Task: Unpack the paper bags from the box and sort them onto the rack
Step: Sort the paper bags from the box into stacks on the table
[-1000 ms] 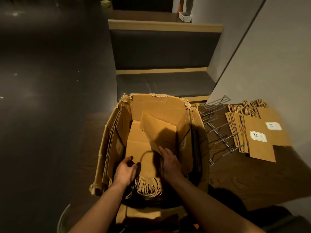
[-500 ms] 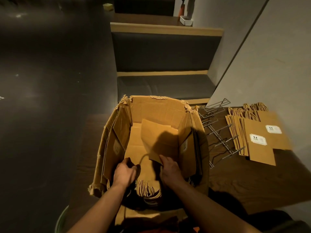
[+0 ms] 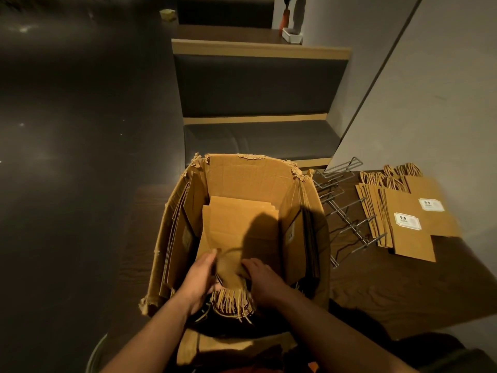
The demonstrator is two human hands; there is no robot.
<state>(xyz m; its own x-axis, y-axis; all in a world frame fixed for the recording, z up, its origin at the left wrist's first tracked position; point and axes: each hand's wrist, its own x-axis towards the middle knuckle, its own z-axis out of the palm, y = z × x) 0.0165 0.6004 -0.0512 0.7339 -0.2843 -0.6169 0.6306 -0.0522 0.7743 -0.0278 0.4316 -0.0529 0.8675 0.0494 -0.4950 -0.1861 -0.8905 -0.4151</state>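
Looking down from head height into an open cardboard box (image 3: 242, 179) with torn top edges, standing on a dark wooden table (image 3: 403, 286). Both bare forearms reach in from the bottom of the view. The left hand (image 3: 200, 278) has its fingers curled around the left edge of a flat stack of brown paper bags (image 3: 236, 238) lying in the bottom of the box; the right hand (image 3: 265, 278) lies on the stack's right side at about 5 o'clock from the box centre, fingers bent over the bags' top edge, holding it. The bags' twisted paper handles (image 3: 232, 302) fan out toward the viewer between the two wrists. More flat bags stand upright against the left and right inner walls of the box. At 3 o'clock from the box, just beside it, a wire rack (image 3: 347, 211) with slanted dividers sits on the table. Just beyond the rack, still at 3 o'clock, a pile of paper bags with white labels (image 3: 403, 224) lies flat, leaning against the rack's right side. At 12 o'clock, a dark upholstered bench seat (image 3: 258, 84) stands behind the table, against a pale wall (image 3: 430, 90).
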